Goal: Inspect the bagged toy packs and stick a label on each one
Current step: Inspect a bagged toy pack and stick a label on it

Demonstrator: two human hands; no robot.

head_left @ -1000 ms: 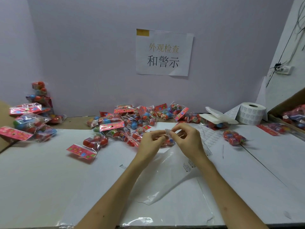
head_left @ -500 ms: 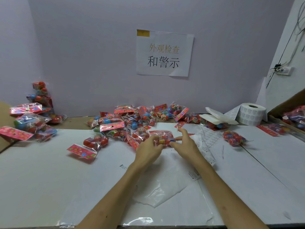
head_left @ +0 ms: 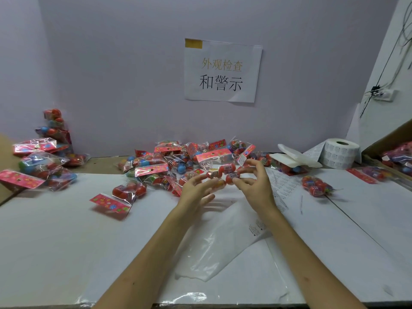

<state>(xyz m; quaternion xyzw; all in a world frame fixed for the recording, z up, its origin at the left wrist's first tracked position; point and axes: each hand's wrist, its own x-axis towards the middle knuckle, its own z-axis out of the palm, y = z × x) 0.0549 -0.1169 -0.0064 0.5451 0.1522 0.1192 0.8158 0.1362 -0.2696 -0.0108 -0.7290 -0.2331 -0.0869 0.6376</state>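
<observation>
Toy pack was up just in front of the heap. Through blur we could not tell whether our left hand gripped or only propped it; our right hand pinched its other end. Slipping, it might land in the heap unlabelled. White foam pieces lay between heap and label roll.

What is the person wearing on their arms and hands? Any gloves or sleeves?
No gloves, and no sleeves that show. The left hand and the right hand are bare. Both forearms are bare too, all the way down to the bottom edge of the picture. I see no watch or bracelet on either wrist and no ring on the fingers that show.
</observation>
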